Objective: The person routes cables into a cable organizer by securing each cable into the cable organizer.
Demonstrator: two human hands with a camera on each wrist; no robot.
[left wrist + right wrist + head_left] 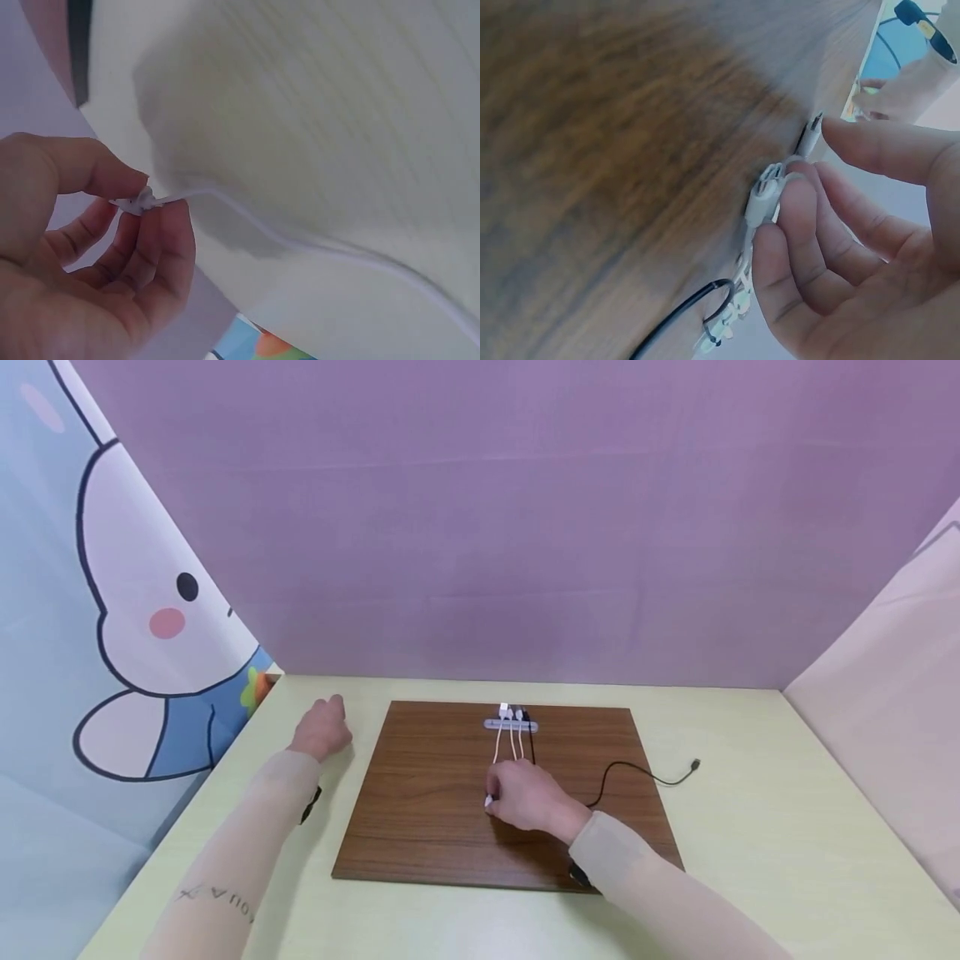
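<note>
In the left wrist view, a thin white cable [360, 259] has a small white bunched piece [141, 199] at one end. My left hand [322, 728] pinches that end between thumb and fingers over the table, left of the brown board. Over the middle of the board, my right hand [528, 797] grips white cable plugs; one plug [489, 802] sticks out at the fingertips. Up close, one white plug [762, 204] lies against the fingers and another white connector [811, 137] near the thumb tip. The fingers partly hide how these cables run.
The wood-grain board [420, 802] lies on a pale table [765, 827]. Near its far edge a pale cable holder [491, 724] keeps several white and black cables. A black cable [637, 767] runs off the board's right side. A purple backdrop [480, 543] stands behind.
</note>
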